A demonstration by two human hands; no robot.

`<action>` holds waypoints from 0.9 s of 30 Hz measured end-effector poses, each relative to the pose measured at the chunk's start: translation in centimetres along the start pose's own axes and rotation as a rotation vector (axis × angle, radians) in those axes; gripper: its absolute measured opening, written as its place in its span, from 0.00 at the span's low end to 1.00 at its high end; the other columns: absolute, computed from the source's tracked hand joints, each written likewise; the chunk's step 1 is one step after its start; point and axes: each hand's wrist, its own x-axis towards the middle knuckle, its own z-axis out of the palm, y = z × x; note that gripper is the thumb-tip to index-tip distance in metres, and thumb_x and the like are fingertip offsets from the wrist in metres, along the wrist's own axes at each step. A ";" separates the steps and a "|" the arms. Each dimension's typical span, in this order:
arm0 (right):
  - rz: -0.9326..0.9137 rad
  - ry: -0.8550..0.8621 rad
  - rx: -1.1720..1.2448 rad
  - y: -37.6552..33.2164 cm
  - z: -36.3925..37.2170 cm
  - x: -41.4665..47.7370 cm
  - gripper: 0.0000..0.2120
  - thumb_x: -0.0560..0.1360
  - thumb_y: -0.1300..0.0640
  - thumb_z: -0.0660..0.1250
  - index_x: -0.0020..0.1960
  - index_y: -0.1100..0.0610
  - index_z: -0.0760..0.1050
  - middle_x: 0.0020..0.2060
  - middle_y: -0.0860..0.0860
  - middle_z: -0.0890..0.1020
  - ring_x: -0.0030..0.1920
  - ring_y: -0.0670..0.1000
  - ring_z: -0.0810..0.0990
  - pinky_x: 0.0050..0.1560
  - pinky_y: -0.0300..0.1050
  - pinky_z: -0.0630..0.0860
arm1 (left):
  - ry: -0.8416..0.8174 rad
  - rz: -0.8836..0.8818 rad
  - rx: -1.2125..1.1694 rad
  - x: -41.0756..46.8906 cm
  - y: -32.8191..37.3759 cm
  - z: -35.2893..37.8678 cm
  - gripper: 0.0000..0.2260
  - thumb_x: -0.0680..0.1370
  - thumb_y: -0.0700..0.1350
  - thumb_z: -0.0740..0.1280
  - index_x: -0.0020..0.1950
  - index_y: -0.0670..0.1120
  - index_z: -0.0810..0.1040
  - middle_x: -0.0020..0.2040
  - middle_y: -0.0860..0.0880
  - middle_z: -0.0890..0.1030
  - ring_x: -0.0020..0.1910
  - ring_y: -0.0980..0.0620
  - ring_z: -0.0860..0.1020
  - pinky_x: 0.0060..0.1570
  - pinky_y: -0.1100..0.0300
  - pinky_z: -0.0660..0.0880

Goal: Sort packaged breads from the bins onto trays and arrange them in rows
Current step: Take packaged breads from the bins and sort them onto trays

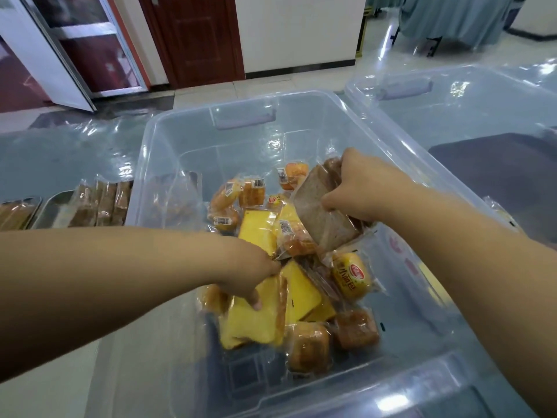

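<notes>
A clear plastic bin [180, 137] in front of me holds several wrapped breads: yellow slices, orange rolls, brown square cakes. My right hand [361, 188] grips a packet of brown sliced bread [319, 215], tilted and lifted above the pile. My left hand [250, 273] reaches down into the pile; its thumb lies on a yellow bread packet [253, 321], and its fingers dig between the packets, hidden from view. A round yellow bun packet [351, 276] lies to the right of it.
To the left, metal trays [51, 206] hold brown bread packets [99, 203] set side by side. A second clear bin [452, 95] stands at the right. Behind are a tiled floor, a red door and a glass door.
</notes>
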 end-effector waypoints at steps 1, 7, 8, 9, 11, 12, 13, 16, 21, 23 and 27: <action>0.001 -0.002 -0.009 0.0 0.0 0.0 0.17 0.72 0.53 0.69 0.53 0.54 0.63 0.37 0.51 0.73 0.35 0.50 0.73 0.31 0.44 0.69 | -0.034 0.002 0.000 0.3 0.0 0.2 0.32 0.78 0.58 0.62 0.76 0.50 0.52 0.68 0.44 0.70 0.62 0.43 0.72 0.53 0.54 0.70; -0.001 -0.015 -0.021 -0.1 0.0 0.4 0.18 0.72 0.52 0.69 0.54 0.54 0.62 0.38 0.51 0.73 0.36 0.50 0.73 0.32 0.45 0.71 | -0.093 0.027 -0.067 0.6 0.3 0.8 0.38 0.77 0.59 0.63 0.77 0.48 0.46 0.70 0.46 0.65 0.58 0.46 0.73 0.54 0.55 0.72; -0.002 -0.017 -0.019 -0.1 0.0 0.4 0.18 0.72 0.52 0.69 0.55 0.54 0.62 0.38 0.51 0.73 0.36 0.50 0.74 0.32 0.44 0.71 | -0.083 0.031 -0.071 0.6 0.3 0.7 0.38 0.76 0.59 0.64 0.77 0.46 0.47 0.70 0.46 0.64 0.55 0.48 0.73 0.50 0.58 0.71; -0.003 -0.018 -0.016 -0.1 0.0 0.4 0.18 0.72 0.52 0.69 0.54 0.54 0.62 0.37 0.51 0.73 0.36 0.50 0.74 0.32 0.44 0.71 | -0.064 0.033 -0.064 0.5 0.4 0.5 0.39 0.76 0.59 0.65 0.77 0.45 0.48 0.69 0.46 0.64 0.51 0.49 0.72 0.48 0.59 0.70; -0.003 -0.018 -0.011 -0.1 -0.1 0.3 0.19 0.72 0.52 0.69 0.54 0.54 0.62 0.37 0.52 0.73 0.35 0.49 0.73 0.30 0.43 0.70 | -0.036 0.033 -0.044 0.5 0.5 0.2 0.42 0.74 0.59 0.67 0.77 0.43 0.49 0.64 0.44 0.68 0.45 0.50 0.70 0.44 0.59 0.69; -0.002 -0.017 -0.009 0.0 -0.1 0.3 0.19 0.72 0.52 0.69 0.54 0.54 0.62 0.37 0.51 0.73 0.35 0.49 0.73 0.30 0.43 0.69 | -0.033 0.030 -0.051 0.4 0.6 0.1 0.42 0.72 0.59 0.69 0.76 0.43 0.51 0.59 0.45 0.71 0.45 0.50 0.71 0.43 0.59 0.70; -0.003 -0.014 -0.007 0.0 -0.1 0.3 0.19 0.72 0.52 0.69 0.54 0.54 0.62 0.37 0.51 0.73 0.35 0.49 0.73 0.30 0.43 0.69 | -0.035 0.035 -0.062 0.4 0.7 0.1 0.40 0.71 0.58 0.71 0.75 0.44 0.54 0.54 0.47 0.71 0.45 0.50 0.71 0.43 0.59 0.70; -0.005 -0.012 0.001 0.1 -0.1 0.1 0.19 0.72 0.52 0.69 0.55 0.54 0.62 0.38 0.51 0.73 0.36 0.49 0.73 0.33 0.44 0.72 | -0.042 0.095 -0.084 0.1 0.7 0.0 0.30 0.70 0.56 0.73 0.67 0.49 0.65 0.49 0.52 0.69 0.47 0.50 0.70 0.42 0.57 0.70; -0.009 -0.014 0.041 0.1 -0.3 -0.1 0.19 0.71 0.53 0.70 0.54 0.54 0.63 0.38 0.51 0.73 0.35 0.48 0.73 0.33 0.44 0.73 | 0.010 0.099 -0.161 -1.4 0.1 -0.8 0.25 0.70 0.50 0.75 0.61 0.51 0.66 0.48 0.51 0.71 0.46 0.51 0.70 0.37 0.59 0.67; -0.009 -0.007 0.061 0.1 -0.4 -0.1 0.20 0.71 0.53 0.71 0.55 0.54 0.63 0.39 0.51 0.74 0.36 0.49 0.74 0.34 0.44 0.74 | 0.077 0.078 -0.235 -2.5 -0.6 -1.2 0.22 0.70 0.49 0.75 0.57 0.51 0.66 0.47 0.52 0.71 0.44 0.52 0.69 0.37 0.60 0.66; -0.007 0.034 0.108 -0.2 -0.5 -0.3 0.20 0.71 0.52 0.71 0.54 0.54 0.62 0.39 0.51 0.73 0.37 0.48 0.73 0.30 0.42 0.68 | 0.273 0.010 -0.472 -5.1 -2.6 -1.4 0.21 0.69 0.49 0.75 0.54 0.53 0.67 0.48 0.54 0.72 0.46 0.52 0.71 0.40 0.61 0.69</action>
